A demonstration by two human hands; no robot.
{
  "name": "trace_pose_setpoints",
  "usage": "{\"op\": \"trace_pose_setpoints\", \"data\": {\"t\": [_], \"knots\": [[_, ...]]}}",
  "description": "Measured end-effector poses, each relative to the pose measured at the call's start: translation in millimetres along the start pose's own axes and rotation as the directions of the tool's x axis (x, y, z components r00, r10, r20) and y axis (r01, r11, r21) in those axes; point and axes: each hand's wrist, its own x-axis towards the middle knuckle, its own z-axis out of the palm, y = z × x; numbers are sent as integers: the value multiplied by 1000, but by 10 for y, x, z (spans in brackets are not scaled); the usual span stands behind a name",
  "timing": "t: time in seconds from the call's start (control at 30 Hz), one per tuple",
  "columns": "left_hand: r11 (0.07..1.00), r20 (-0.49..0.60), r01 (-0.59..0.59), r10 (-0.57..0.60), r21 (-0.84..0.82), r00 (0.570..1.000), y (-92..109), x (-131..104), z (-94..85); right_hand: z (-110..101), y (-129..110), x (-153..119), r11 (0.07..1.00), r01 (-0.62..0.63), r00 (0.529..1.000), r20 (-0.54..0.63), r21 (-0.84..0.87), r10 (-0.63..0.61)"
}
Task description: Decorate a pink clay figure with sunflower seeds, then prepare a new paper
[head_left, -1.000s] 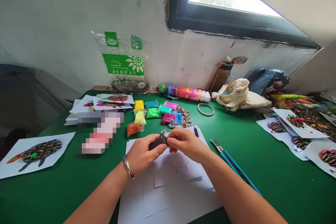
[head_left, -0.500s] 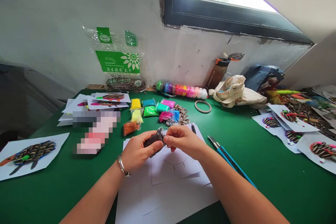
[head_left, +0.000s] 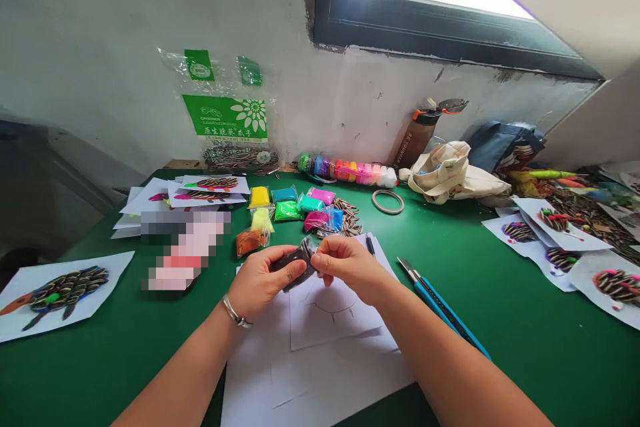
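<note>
My left hand [head_left: 263, 280] is wrapped round a small black packet [head_left: 296, 265], thumb on top. At the packet's right end, the fingers of my right hand [head_left: 347, 265] pinch its clear plastic edge. Both hands are above white paper [head_left: 320, 373], where a smaller sheet [head_left: 335, 330] carries a drawn curve with short strokes. Small packets in several colours, among them an orange one [head_left: 250, 241] and a green one [head_left: 287, 211], lie beyond my hands beside a pile of striped seeds [head_left: 347, 217].
A blue cutter [head_left: 445, 307] lies right of the paper, a black pen [head_left: 370, 244] at its top edge. Seed pictures lie left [head_left: 70, 293] and right [head_left: 610, 283]. Behind stand a seed bag [head_left: 230, 117], a brown bottle [head_left: 415, 140] and a cloth bag [head_left: 450, 177]; a tape roll [head_left: 388, 201] lies nearer.
The black packet has tilted a little in my left hand, and its dark face shows more. My right hand keeps its pinch at the packet's end. The view has shifted very slightly.
</note>
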Motion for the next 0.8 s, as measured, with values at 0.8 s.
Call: {"op": "trace_pose_setpoints", "data": {"t": [0.8], "knots": [[994,-74,36,-43,-101,996,-31,30,0,-10,83,28,998,31,998,-45,-52,-33]]}}
